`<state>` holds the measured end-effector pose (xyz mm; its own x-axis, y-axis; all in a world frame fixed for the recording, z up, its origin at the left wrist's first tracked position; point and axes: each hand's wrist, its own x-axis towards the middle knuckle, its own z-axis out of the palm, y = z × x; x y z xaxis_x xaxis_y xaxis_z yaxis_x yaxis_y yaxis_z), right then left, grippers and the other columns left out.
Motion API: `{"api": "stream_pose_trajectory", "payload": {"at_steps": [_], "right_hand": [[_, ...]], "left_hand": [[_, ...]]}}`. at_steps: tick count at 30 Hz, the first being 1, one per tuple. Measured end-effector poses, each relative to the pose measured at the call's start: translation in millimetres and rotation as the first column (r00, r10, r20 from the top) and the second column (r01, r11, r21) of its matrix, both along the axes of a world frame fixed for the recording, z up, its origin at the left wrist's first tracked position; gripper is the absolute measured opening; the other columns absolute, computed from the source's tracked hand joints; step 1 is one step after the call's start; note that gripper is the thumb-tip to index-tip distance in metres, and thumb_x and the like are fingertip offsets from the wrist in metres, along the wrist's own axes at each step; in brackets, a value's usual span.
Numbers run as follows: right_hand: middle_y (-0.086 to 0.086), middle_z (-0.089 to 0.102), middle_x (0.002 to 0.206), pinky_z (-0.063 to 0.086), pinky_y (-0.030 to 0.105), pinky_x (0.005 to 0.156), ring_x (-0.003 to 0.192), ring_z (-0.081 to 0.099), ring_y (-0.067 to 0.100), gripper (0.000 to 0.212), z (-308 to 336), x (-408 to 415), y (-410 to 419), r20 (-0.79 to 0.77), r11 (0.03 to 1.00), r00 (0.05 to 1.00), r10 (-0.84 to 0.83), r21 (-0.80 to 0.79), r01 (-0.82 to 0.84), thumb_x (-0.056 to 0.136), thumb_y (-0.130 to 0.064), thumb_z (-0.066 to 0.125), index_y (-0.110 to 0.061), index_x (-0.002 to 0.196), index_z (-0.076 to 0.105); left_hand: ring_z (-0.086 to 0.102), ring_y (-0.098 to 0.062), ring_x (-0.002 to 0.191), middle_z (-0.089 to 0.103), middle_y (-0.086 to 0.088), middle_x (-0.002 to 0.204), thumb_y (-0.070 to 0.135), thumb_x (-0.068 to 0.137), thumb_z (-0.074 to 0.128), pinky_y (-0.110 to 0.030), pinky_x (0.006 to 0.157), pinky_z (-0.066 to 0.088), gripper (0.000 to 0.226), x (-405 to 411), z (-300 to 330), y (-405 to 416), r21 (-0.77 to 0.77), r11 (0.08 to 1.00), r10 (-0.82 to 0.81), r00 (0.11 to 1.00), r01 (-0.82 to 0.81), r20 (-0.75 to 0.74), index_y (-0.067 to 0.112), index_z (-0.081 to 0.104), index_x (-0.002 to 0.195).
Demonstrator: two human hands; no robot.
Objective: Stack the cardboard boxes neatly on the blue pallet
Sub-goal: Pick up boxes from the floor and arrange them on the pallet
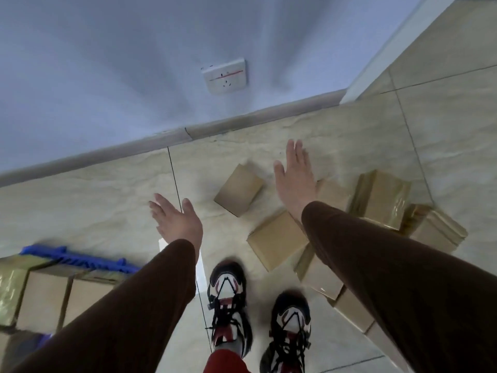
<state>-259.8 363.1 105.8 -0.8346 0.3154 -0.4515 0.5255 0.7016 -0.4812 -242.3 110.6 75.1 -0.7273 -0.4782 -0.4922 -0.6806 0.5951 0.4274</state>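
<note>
While both hands hang empty over the floor, we see boxes loose on the right and boxes on the pallet at near left.

Our left hand [176, 220] and right hand [294, 181] are apart, fingers straight, holding nothing. Loose boxes [277, 239] lie scattered on the tile floor [94, 200] from centre to near right, some taped. The blue pallet [78, 258] sits near left with stacked boxes [43, 300] on it. Our shoes [228, 300] stand near centre. A wall socket [224, 75] is far on the wall [107, 63].
</note>
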Motion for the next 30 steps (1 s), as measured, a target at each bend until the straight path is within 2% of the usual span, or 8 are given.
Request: {"api": "stream_pose_trajectory", "payload": {"at_steps": [5,8,11,14,16,20,23,30], "right_hand": [[0.002,-0.004,0.171,0.006,0.042,0.126,0.157,-0.006,0.020,0.066,-66,-33,-19,0.050,0.988,0.987,0.156,-0.032,-0.154,0.109,-0.043,0.025,-0.017,0.163,-0.003],[0.004,0.004,0.171,0.007,0.042,0.126,0.157,-0.001,0.020,0.067,-94,-37,-28,0.125,0.973,0.981,0.147,-0.194,-0.121,0.108,-0.046,0.025,-0.018,0.163,-0.002],[0.009,0.021,0.168,0.016,0.039,0.122,0.154,0.019,0.027,0.066,-109,-38,-36,0.245,0.933,0.966,0.082,-0.359,0.011,0.107,-0.050,0.023,-0.017,0.162,0.008],[0.018,0.049,0.151,0.029,0.035,0.114,0.142,0.043,0.032,0.056,-104,-34,-42,0.245,0.921,0.968,0.054,-0.387,0.047,0.110,-0.041,0.024,-0.004,0.147,0.046],[0.019,0.057,0.141,0.035,0.034,0.107,0.134,0.050,0.033,0.052,-91,-26,-45,0.235,0.905,0.972,0.004,-0.415,0.097,0.110,-0.038,0.027,-0.003,0.136,0.056],[0.008,0.065,0.128,0.041,0.036,0.106,0.125,0.057,0.027,0.047,-43,-7,-60,0.177,0.859,0.979,-0.105,-0.479,0.179,0.108,-0.040,0.036,-0.007,0.132,0.060],[0.000,0.058,0.145,0.039,0.035,0.115,0.133,0.052,0.015,0.046,2,8,-83,0.135,0.823,0.980,-0.149,-0.532,0.199,0.107,-0.038,0.042,-0.016,0.146,0.053],[-0.008,0.065,0.131,0.043,0.024,0.103,0.119,0.058,0.006,0.043,83,53,-164,0.012,0.819,0.992,-0.124,-0.563,0.109,0.104,-0.033,0.048,-0.016,0.142,0.058]], "left_hand": [[-0.004,-0.022,0.157,-0.007,-0.007,0.171,0.047,0.107,0.026,-0.042,0.126,0.002,0.072,-11,-62,39,0.184,0.954,0.221,0.971,-0.235,0.096,0.011,-0.004,0.162],[0.018,-0.024,0.154,0.012,-0.006,0.169,0.055,0.104,0.025,-0.039,0.122,0.015,0.073,-12,-82,69,0.378,0.758,0.484,0.847,-0.532,0.221,0.013,0.009,0.161],[0.037,-0.029,0.143,0.036,-0.009,0.159,0.068,0.099,0.017,-0.040,0.114,0.027,0.078,-13,-82,91,0.436,0.602,0.533,0.743,-0.669,0.405,0.017,0.021,0.159],[0.038,-0.031,0.143,0.037,-0.010,0.158,0.070,0.099,0.014,-0.041,0.120,0.026,0.080,-12,-69,97,0.458,0.574,0.507,0.734,-0.679,0.453,0.018,0.023,0.160],[0.039,-0.030,0.143,0.038,-0.009,0.157,0.068,0.100,0.015,-0.042,0.121,0.027,0.078,-11,-52,93,0.480,0.563,0.505,0.740,-0.672,0.444,0.019,0.025,0.159],[0.043,-0.025,0.136,0.044,-0.004,0.152,0.062,0.102,0.019,-0.035,0.114,0.031,0.068,2,7,68,0.559,0.605,0.462,0.822,-0.566,0.333,0.021,0.034,0.154],[0.046,-0.023,0.134,0.048,-0.004,0.149,0.051,0.107,0.022,-0.035,0.112,0.035,0.056,20,58,40,0.617,0.652,0.431,0.885,-0.442,0.178,0.024,0.039,0.153],[0.051,-0.017,0.127,0.056,0.000,0.141,0.047,0.107,0.029,-0.027,0.098,0.036,0.049,79,148,-43,0.647,0.659,0.454,0.889,-0.383,0.063,0.025,0.047,0.148]]}}
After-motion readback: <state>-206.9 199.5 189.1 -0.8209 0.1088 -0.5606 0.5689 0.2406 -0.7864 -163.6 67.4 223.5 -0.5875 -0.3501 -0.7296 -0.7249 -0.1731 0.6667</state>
